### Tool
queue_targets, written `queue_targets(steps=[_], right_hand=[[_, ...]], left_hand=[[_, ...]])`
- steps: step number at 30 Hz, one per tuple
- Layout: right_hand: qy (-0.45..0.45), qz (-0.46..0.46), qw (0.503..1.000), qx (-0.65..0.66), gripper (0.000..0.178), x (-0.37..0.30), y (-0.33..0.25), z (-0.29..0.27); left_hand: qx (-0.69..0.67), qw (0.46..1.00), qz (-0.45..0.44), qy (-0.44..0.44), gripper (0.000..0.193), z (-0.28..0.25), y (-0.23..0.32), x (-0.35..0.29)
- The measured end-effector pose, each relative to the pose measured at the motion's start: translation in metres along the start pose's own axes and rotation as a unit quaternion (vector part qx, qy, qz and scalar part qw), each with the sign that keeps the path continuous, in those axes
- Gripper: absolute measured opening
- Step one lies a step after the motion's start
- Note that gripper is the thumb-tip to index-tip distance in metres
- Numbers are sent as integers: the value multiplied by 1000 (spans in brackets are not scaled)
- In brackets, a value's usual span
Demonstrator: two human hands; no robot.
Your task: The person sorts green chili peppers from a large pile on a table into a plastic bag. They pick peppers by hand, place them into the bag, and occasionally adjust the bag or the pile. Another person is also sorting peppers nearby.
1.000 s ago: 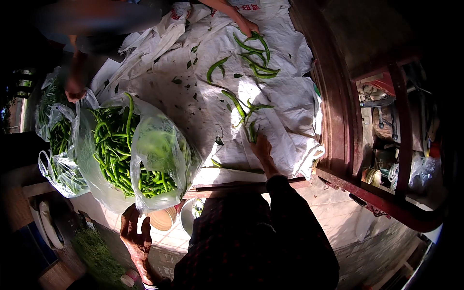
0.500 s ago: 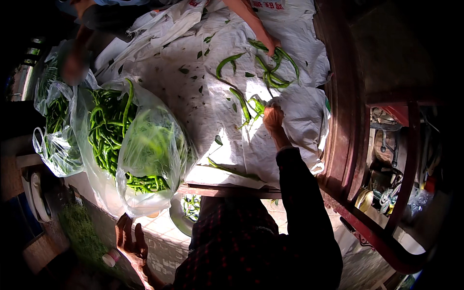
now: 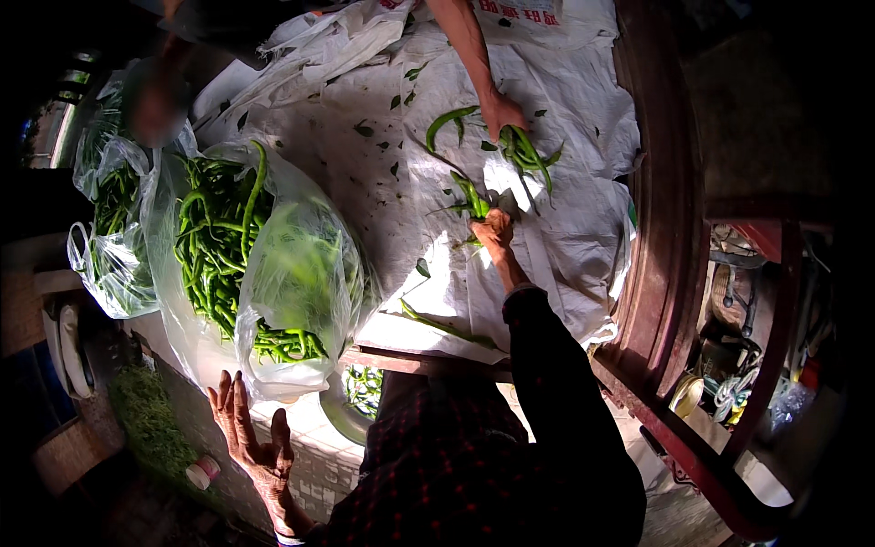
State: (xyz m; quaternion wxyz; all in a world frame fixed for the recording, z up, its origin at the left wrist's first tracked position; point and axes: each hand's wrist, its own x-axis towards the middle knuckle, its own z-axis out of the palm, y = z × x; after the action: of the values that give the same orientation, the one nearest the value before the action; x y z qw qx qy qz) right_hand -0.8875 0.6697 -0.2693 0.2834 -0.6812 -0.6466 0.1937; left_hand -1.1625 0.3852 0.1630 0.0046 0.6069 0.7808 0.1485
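My right hand [image 3: 493,230] is closed round a few long green chili peppers [image 3: 471,194], which stick out past its far side over the white woven sheet [image 3: 401,228]. Held up near the foot of a clear plastic bag, my left hand [image 3: 258,448] is empty with its fingers apart. Long green peppers [image 3: 214,246] fill that bag [image 3: 314,210]. Across the sheet, another person's hand [image 3: 503,115] grasps several peppers [image 3: 526,153]. A curved pepper [image 3: 437,128] lies left of that hand, and one more [image 3: 447,330] rests near the sheet's front edge.
A second bag of peppers [image 3: 114,205] stands at the far left. Below the table edge sits a metal basin [image 3: 342,415] with peppers in it. Loose leaves [image 3: 363,130] dot the sheet. A dark red wooden beam [image 3: 661,228] borders the right side.
My right hand has shifted left onto the peppers there. The other person's hand has gathered the spread-out peppers into a bunch. My left hand has risen slightly, fingers spread wider.
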Motion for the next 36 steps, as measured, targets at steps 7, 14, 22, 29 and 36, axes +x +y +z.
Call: queue_targets(steps=[7, 14, 22, 29, 36], right_hand=[[-178, 327, 783, 499, 12, 3, -10, -44], [-289, 343, 534, 716, 21, -20, -94, -167], [-512, 68, 543, 662, 25, -61, -243, -263], [-599, 122, 585, 534, 22, -115, -303, -295], [-430, -166, 682, 567, 30, -63, -357, -318]], left_hand=[[-54, 998, -32, 26, 55, 5, -10, -17], [-81, 983, 88, 139, 42, -2, 0, -4], [-542, 837, -78, -12, 41, 17, 59, 29], [-723, 650, -182, -145, 20, 17, 54, 9], [-770, 626, -114, 40, 25, 0, -16, -58]])
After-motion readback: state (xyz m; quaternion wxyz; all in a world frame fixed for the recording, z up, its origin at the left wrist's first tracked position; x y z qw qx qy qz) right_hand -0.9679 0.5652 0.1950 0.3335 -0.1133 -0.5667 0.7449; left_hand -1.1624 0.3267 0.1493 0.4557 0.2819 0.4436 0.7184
